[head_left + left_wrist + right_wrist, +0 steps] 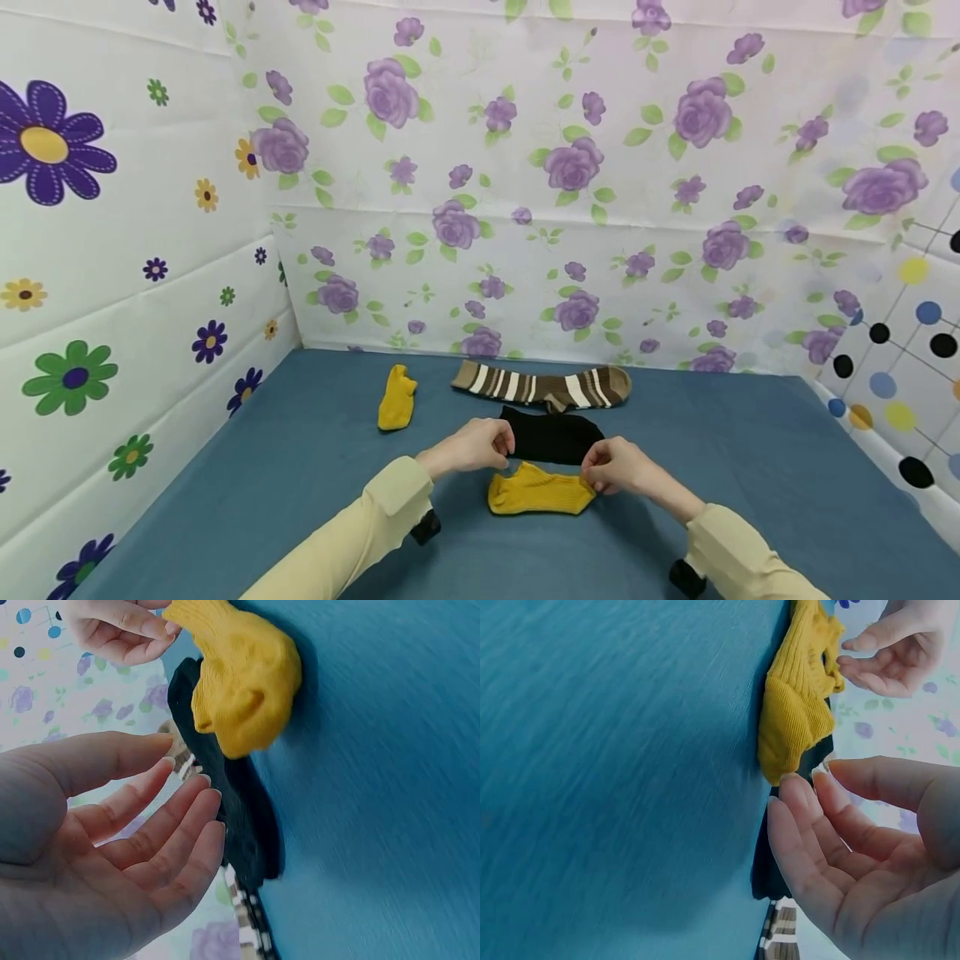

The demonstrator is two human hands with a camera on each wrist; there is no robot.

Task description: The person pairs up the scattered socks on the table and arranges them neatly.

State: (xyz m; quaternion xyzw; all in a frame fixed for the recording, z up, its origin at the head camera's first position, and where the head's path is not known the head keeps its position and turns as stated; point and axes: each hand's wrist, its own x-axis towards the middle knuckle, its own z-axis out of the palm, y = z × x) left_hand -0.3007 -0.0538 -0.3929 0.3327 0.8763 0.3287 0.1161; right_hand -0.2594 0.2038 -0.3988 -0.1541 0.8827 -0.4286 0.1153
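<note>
A yellow ankle sock [542, 490] lies sideways on the blue cloth. My right hand [617, 467] is at its right end, fingers loosely bent. In the right wrist view, the fingertips [789, 780] are right at the end of the yellow sock [799, 712], with the thumb apart from it. My left hand [474, 446] hovers by the sock's left end, near the black sock [551, 435]. Seen from the left wrist, that hand [142, 832] has relaxed, slightly bent fingers and holds nothing; the bunched yellow sock [255, 682] is beyond the fingertips.
Behind the black sock lies a brown and white striped sock [543, 387]. Another yellow sock [397, 398] sits farther left. A blue cloth [300, 500] covers the table, with patterned sheets [525, 250] standing round its back and sides.
</note>
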